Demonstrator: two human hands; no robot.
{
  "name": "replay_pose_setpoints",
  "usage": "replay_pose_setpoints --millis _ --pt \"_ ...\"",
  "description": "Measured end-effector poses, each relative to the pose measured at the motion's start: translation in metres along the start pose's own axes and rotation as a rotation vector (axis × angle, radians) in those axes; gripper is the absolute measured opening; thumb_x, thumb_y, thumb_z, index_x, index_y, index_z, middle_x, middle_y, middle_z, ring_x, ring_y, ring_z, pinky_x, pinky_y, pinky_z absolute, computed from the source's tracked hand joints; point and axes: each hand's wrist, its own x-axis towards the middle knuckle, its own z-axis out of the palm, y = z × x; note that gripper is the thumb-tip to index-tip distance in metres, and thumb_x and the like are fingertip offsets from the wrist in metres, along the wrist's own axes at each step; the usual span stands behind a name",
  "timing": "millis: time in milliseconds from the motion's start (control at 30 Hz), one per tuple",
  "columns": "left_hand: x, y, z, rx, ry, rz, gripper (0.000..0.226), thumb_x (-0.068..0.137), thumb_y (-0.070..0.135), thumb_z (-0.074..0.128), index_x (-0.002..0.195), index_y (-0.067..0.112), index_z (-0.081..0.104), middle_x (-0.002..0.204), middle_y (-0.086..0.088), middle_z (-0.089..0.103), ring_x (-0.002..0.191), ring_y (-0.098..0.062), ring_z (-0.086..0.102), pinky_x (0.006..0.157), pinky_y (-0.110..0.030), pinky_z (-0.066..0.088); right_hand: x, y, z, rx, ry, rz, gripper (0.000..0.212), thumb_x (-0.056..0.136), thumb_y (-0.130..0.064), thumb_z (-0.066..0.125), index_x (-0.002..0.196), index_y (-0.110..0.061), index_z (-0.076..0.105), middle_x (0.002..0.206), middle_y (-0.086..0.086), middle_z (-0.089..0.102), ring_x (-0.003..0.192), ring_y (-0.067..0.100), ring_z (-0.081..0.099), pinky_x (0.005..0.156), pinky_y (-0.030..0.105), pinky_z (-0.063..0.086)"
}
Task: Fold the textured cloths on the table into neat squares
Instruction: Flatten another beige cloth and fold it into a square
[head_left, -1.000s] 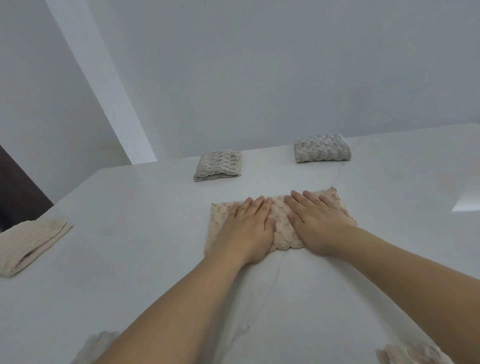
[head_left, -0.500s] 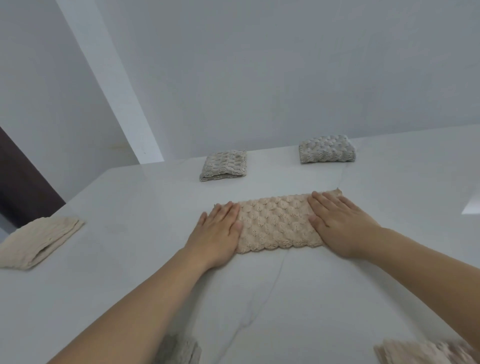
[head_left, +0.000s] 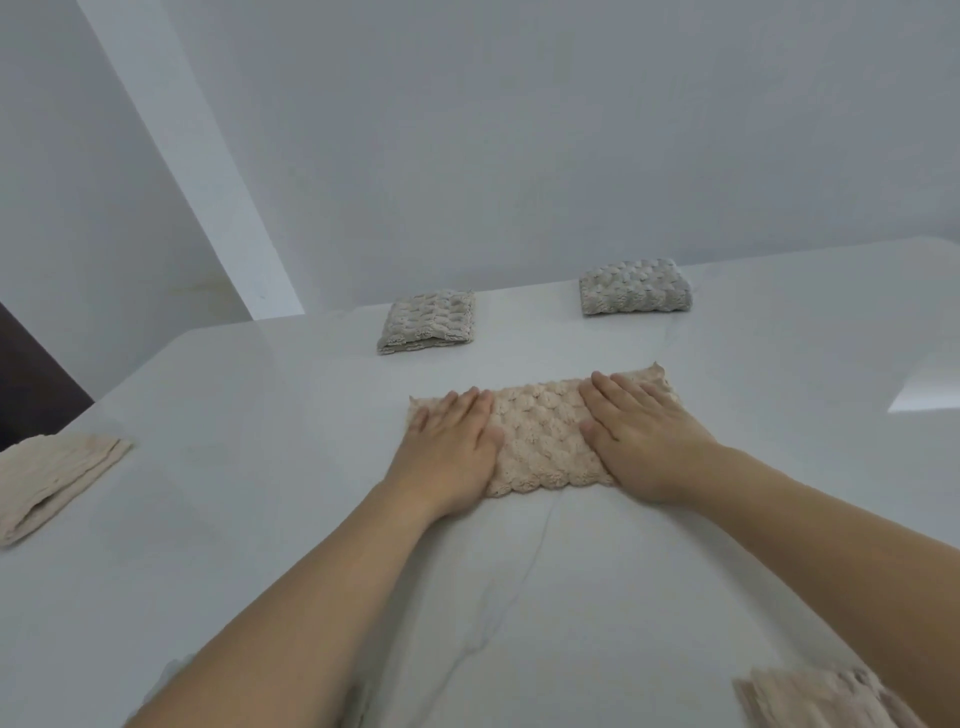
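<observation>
Beige cloth (head_left: 540, 441) lies flat on bench (head_left: 260, 467), mid-front, as folded strip. Left hand (head_left: 449, 457) and right hand (head_left: 644, 441) press on its ends, fingers straight, gripping nothing. Likely soft, light, thick, springy; best pinch at end corners for next fold.

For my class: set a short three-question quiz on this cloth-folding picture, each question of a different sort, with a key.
1. True or false: both hands lie flat on the beige cloth.
2. How many grey folded cloths lie at the far side of the table?
3. Which hand covers the cloth's left end: A left, B right?

Key
1. True: the left hand and the right hand press it with straight fingers.
2. Two: the left grey cloth and the right grey cloth.
3. A.
</observation>
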Motion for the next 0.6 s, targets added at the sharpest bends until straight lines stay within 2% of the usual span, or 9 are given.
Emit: replay_pose_setpoints --millis 167,300,367,433,500,533,600 --pt "-0.013 -0.043 -0.006 -0.002 -0.026 -0.049 0.055 0.105 0.043 0.013 0.158 0.028 0.005 0.165 0.010 0.003 0.151 -0.011 -0.002 0.123 -0.036 0.000 0.001 0.007 0.002 -0.013 -0.019 0.005 0.062 0.101 -0.048 0.006 0.155 -0.019 -0.003 0.163 0.000 -0.007 0.149 0.016 -0.008 0.121 0.037 -0.004" --pt "-0.022 -0.037 -0.008 0.158 -0.030 -0.049 0.065 0.100 0.048 0.007 0.157 0.017 0.010 0.163 -0.003 0.009 0.150 -0.022 0.008 0.121 -0.043 0.008 0.011 0.012 -0.009 -0.105 -0.058 -0.041 0.066 0.098 -0.055 0.009 0.155 -0.023 0.000 0.163 -0.003 -0.001 0.149 0.018 -0.003 0.120 0.039 -0.001" --pt "-0.031 -0.030 -0.005 0.312 -0.138 -0.087 0.081 0.088 0.053 -0.007 0.155 0.012 0.012 0.163 -0.011 0.005 0.146 -0.034 0.009 0.119 -0.048 0.012 0.019 0.013 -0.020 -0.157 -0.027 -0.049 0.068 0.096 -0.061 0.016 0.154 -0.026 0.009 0.160 0.000 0.013 0.147 0.022 0.007 0.119 0.041 0.004" --pt "-0.043 -0.015 -0.008 0.448 -0.263 -0.149 0.076 0.088 0.050 0.001 0.153 0.013 0.017 0.159 -0.017 0.009 0.137 -0.042 0.017 0.110 -0.052 0.020 0.030 0.009 -0.031 -0.255 0.055 -0.014 0.071 0.092 -0.067 0.026 0.149 -0.024 0.021 0.149 0.003 0.027 0.139 0.026 0.023 0.116 0.042 0.017" --pt "-0.058 0.010 -0.017 0.498 -0.349 -0.166 0.061 0.095 0.046 0.014 0.148 0.018 0.027 0.149 -0.023 0.021 0.125 -0.042 0.025 0.097 -0.050 0.027 0.042 -0.007 -0.037 -0.345 0.088 0.061 0.066 0.092 -0.065 0.035 0.141 -0.021 0.030 0.137 0.005 0.038 0.128 0.027 0.036 0.105 0.043 0.028" --pt "-0.068 0.025 -0.022 0.507 -0.376 -0.156 0.059 0.096 0.045 0.017 0.149 0.020 0.027 0.144 -0.024 0.025 0.121 -0.041 0.027 0.093 -0.049 0.028 0.048 -0.016 -0.038 -0.315 0.072 0.101 0.060 0.094 -0.060 0.039 0.137 -0.019 0.035 0.133 0.006 0.043 0.124 0.027 0.040 0.101 0.043 0.031" --pt "-0.087 0.046 -0.029 0.510 -0.422 -0.109 0.059 0.099 0.044 0.017 0.154 0.022 0.015 0.145 -0.025 0.024 0.124 -0.040 0.027 0.097 -0.047 0.029 0.059 -0.035 -0.037 -0.129 0.022 0.160 0.047 0.096 -0.049 0.045 0.130 -0.016 0.042 0.126 0.008 0.050 0.119 0.028 0.046 0.094 0.042 0.037"
